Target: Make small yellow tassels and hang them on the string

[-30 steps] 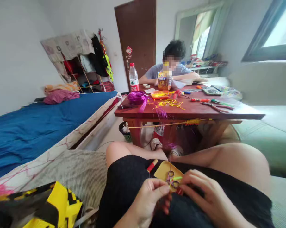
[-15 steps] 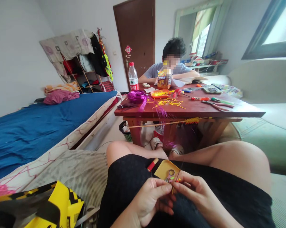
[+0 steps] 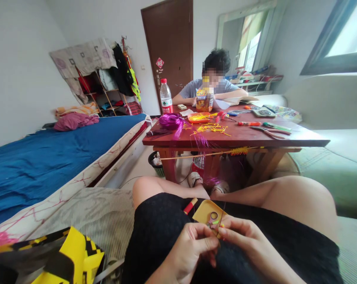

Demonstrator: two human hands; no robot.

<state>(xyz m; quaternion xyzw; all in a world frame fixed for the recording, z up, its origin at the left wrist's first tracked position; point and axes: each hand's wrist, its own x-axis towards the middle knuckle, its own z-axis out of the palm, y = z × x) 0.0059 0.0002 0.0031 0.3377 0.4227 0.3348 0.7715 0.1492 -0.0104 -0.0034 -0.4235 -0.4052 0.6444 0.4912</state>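
Over my lap, my left hand [image 3: 190, 248] and my right hand [image 3: 245, 236] meet with fingertips pinched close together. Between them a thin dark wire-like stem [image 3: 222, 214] points up. A small bit of yellow shows at the fingertips, too small to make out. Just behind the fingers lies a yellow tray [image 3: 202, 213] on the black cloth over my legs. Inside it are small scissors [image 3: 213, 216] with a round handle loop and some small coloured pieces, partly hidden by my hands. Left of the tray sits a red and tan thread spool [image 3: 190, 206].
A wooden table [image 3: 255, 139] ahead holds purple strands [image 3: 171, 121], yellow pieces [image 3: 211, 128], an orange dish [image 3: 200, 120], pliers [image 3: 270, 133] and a water bottle [image 3: 166, 98]. A person [image 3: 190, 88] sits behind it. A yellow-black bag [image 3: 67, 256] lies at my left.
My left fingers have shifted slightly and curled in more at the pinch. The dark stem now stands more upright between the hands. The rest looks the same.
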